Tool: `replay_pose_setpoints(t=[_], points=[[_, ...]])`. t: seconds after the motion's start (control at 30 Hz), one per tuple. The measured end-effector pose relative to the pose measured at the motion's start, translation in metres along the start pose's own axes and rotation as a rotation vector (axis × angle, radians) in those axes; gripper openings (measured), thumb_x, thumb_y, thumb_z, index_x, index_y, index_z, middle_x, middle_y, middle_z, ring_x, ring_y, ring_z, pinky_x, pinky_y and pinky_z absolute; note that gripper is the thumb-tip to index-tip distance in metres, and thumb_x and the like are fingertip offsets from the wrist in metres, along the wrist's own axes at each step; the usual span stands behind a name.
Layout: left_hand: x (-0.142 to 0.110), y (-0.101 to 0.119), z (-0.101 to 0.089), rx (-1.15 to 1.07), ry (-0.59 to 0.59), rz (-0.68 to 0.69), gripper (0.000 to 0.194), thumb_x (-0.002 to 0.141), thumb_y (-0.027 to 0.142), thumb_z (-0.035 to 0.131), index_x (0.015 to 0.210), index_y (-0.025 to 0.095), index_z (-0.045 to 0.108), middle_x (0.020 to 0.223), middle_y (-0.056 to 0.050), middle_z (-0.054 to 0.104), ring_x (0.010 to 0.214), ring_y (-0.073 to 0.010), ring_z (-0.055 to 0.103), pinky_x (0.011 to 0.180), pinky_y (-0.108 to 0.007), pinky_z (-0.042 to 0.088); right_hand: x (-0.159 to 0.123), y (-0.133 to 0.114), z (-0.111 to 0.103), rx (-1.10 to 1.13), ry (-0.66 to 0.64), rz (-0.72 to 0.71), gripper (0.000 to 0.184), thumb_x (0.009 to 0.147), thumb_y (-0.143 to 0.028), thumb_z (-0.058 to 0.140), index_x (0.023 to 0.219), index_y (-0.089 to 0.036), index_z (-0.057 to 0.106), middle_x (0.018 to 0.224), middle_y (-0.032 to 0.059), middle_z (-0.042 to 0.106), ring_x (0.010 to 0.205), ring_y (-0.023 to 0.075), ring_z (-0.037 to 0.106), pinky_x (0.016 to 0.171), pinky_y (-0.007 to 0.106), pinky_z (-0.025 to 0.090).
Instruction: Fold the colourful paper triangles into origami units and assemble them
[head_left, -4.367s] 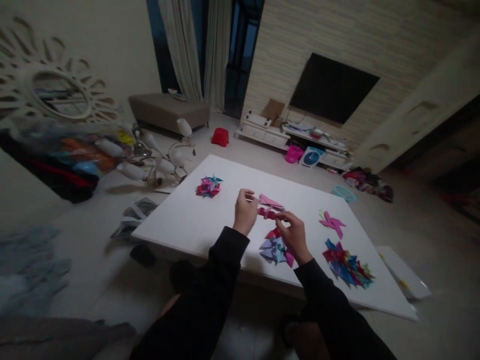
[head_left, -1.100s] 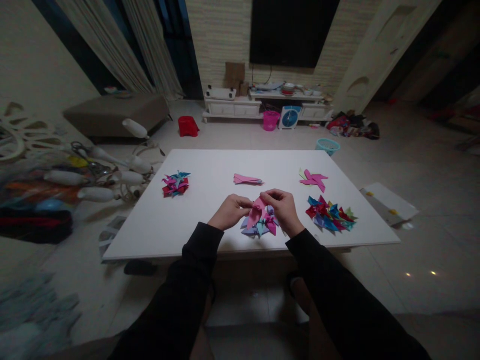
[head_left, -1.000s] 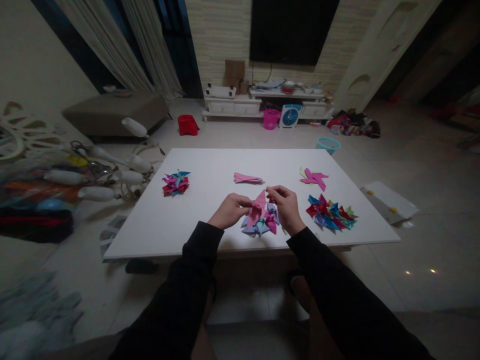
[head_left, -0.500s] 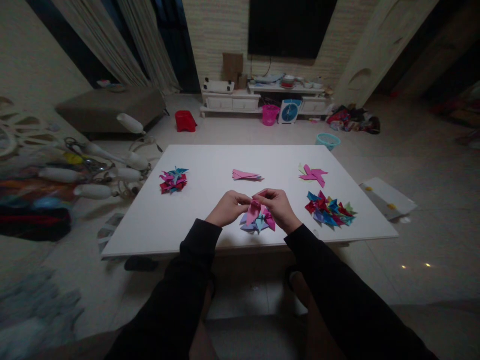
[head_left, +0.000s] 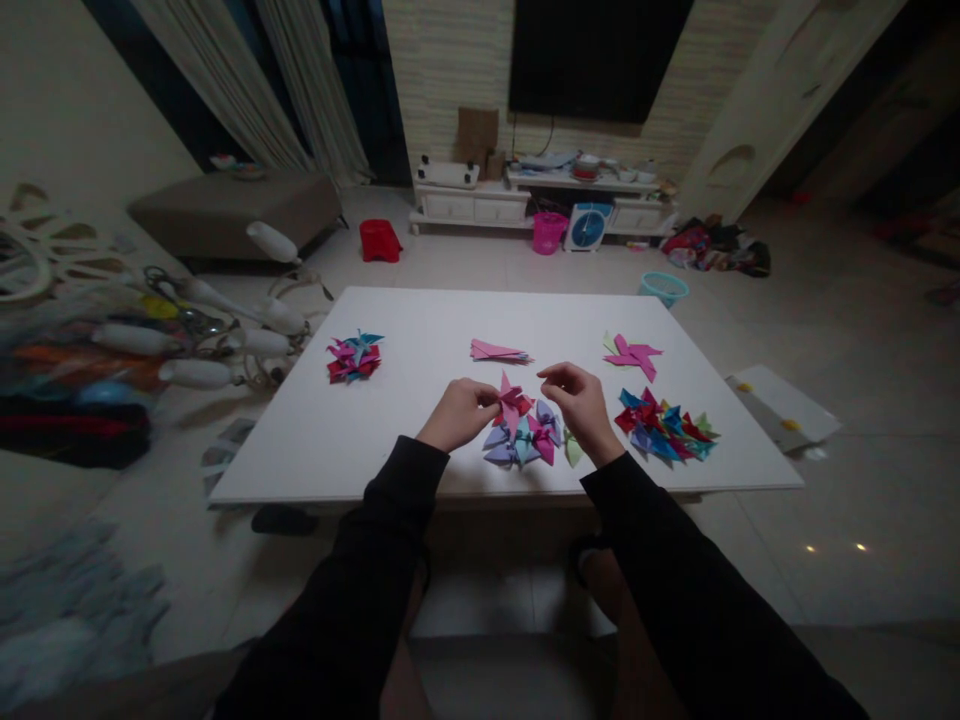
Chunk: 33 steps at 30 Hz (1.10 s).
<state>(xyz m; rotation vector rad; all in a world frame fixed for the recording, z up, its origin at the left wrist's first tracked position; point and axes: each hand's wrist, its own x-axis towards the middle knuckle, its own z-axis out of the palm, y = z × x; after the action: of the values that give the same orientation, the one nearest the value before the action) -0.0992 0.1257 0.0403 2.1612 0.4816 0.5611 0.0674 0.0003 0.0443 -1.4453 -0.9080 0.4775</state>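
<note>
Between the thumb and fingers of my left hand [head_left: 459,414] is a pink origami crane [head_left: 510,396], with its pointed parts spread. My right hand [head_left: 583,402] is apart from it, a little to the right, thumb and index finger parted and nothing between them. Below both hands lies a small heap of folded paper cranes [head_left: 519,447] in lilac, light blue and magenta. A pale green folded piece [head_left: 573,449] shows beside my right wrist. Just beyond my hands rests a stack of narrow folded pink papers [head_left: 499,351].
The white table [head_left: 405,400] also bears a crane pile [head_left: 354,358] at left, a larger multicoloured pile [head_left: 666,425] at right, and pink and green folded strips [head_left: 632,354] behind it. A teal basket [head_left: 664,288] stands on the floor past the far right corner.
My right hand has let go of the pink crane and moved right, its fingers parting. My left hand keeps hold, and the crane's parts now look more spread. The view has shifted slightly.
</note>
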Motion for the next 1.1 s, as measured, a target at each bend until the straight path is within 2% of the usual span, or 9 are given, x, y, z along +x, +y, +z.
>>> replay_pose_setpoints(t=[0.13, 0.23, 0.43, 0.5, 0.6, 0.67, 0.73, 0.87, 1.1], points=[[-0.001, -0.005, 0.0, 0.162, 0.003, 0.059, 0.014, 0.078, 0.016, 0.063, 0.071, 0.016, 0.076, 0.067, -0.003, 0.071, 0.063, -0.0143, 0.061, 0.065, -0.026, 0.043, -0.006, -0.006, 0.001, -0.151, -0.234, -0.059, 0.024, 0.07, -0.023, 0.069, 0.094, -0.021, 0.07, 0.098, 0.0035, 0.068, 0.083, 0.0175, 0.059, 0.07, 0.03, 0.046], [-0.002, -0.004, 0.001, 0.195, -0.012, 0.056, 0.012, 0.076, 0.015, 0.064, 0.072, 0.016, 0.075, 0.068, -0.004, 0.071, 0.064, -0.0146, 0.061, 0.063, -0.025, 0.043, -0.009, -0.004, 0.006, -0.269, -0.294, -0.102, 0.022, 0.073, -0.025, 0.07, 0.095, -0.021, 0.07, 0.1, 0.0037, 0.067, 0.088, 0.0183, 0.06, 0.073, 0.03, 0.047], [-0.002, -0.002, 0.003, 0.215, -0.038, 0.057, 0.013, 0.078, 0.016, 0.063, 0.076, 0.016, 0.076, 0.073, -0.005, 0.073, 0.067, -0.0159, 0.063, 0.066, -0.026, 0.047, -0.01, 0.003, 0.015, -0.375, -0.268, -0.194, 0.005, 0.079, -0.025, 0.068, 0.079, -0.02, 0.068, 0.083, 0.0023, 0.063, 0.079, 0.0167, 0.058, 0.07, 0.029, 0.045], [-0.002, -0.005, 0.004, 0.211, -0.023, 0.037, 0.016, 0.08, 0.018, 0.064, 0.087, 0.016, 0.078, 0.078, -0.006, 0.075, 0.068, -0.0161, 0.065, 0.068, -0.027, 0.048, -0.005, 0.007, 0.013, -0.398, -0.237, -0.202, 0.004, 0.079, -0.025, 0.068, 0.078, -0.021, 0.069, 0.081, 0.0022, 0.064, 0.078, 0.017, 0.059, 0.069, 0.029, 0.044], [-0.001, -0.011, 0.006, 0.21, 0.046, -0.03, 0.034, 0.081, 0.02, 0.065, 0.114, 0.014, 0.074, 0.093, -0.008, 0.077, 0.07, -0.0163, 0.067, 0.072, -0.028, 0.051, 0.007, 0.016, 0.001, -0.463, -0.131, -0.184, 0.006, 0.082, -0.025, 0.067, 0.079, -0.02, 0.07, 0.08, 0.0022, 0.066, 0.076, 0.0168, 0.059, 0.069, 0.029, 0.044], [-0.001, -0.013, 0.006, 0.218, 0.07, -0.061, 0.039, 0.081, 0.02, 0.065, 0.119, 0.014, 0.071, 0.095, -0.008, 0.077, 0.07, -0.0163, 0.067, 0.073, -0.029, 0.052, 0.016, 0.025, -0.01, -0.576, -0.067, -0.148, 0.009, 0.084, -0.026, 0.066, 0.08, -0.02, 0.071, 0.08, 0.0024, 0.066, 0.074, 0.0165, 0.058, 0.07, 0.029, 0.043], [-0.001, -0.013, 0.005, 0.223, 0.068, -0.07, 0.036, 0.082, 0.02, 0.064, 0.116, 0.014, 0.073, 0.093, -0.008, 0.077, 0.07, -0.0165, 0.067, 0.073, -0.029, 0.053, 0.022, 0.034, -0.02, -0.746, -0.062, -0.1, 0.011, 0.085, -0.027, 0.065, 0.081, -0.019, 0.072, 0.083, 0.0038, 0.066, 0.077, 0.0176, 0.058, 0.073, 0.03, 0.042], [0.0, -0.007, 0.004, 0.239, 0.053, -0.084, 0.028, 0.083, 0.022, 0.062, 0.107, 0.014, 0.076, 0.09, -0.008, 0.077, 0.07, -0.0178, 0.067, 0.073, -0.03, 0.053, 0.026, 0.048, -0.025, -1.044, -0.162, -0.024, 0.016, 0.089, -0.028, 0.061, 0.089, -0.02, 0.076, 0.096, 0.0086, 0.068, 0.093, 0.0226, 0.059, 0.078, 0.032, 0.042], [-0.001, -0.003, 0.002, 0.225, 0.039, -0.1, 0.023, 0.084, 0.022, 0.062, 0.1, 0.016, 0.077, 0.083, -0.007, 0.076, 0.07, -0.0179, 0.067, 0.069, -0.03, 0.051, 0.023, 0.06, -0.01, -1.232, -0.2, 0.096, 0.02, 0.088, -0.025, 0.058, 0.095, -0.021, 0.076, 0.107, 0.0124, 0.068, 0.102, 0.0274, 0.058, 0.077, 0.034, 0.042]])
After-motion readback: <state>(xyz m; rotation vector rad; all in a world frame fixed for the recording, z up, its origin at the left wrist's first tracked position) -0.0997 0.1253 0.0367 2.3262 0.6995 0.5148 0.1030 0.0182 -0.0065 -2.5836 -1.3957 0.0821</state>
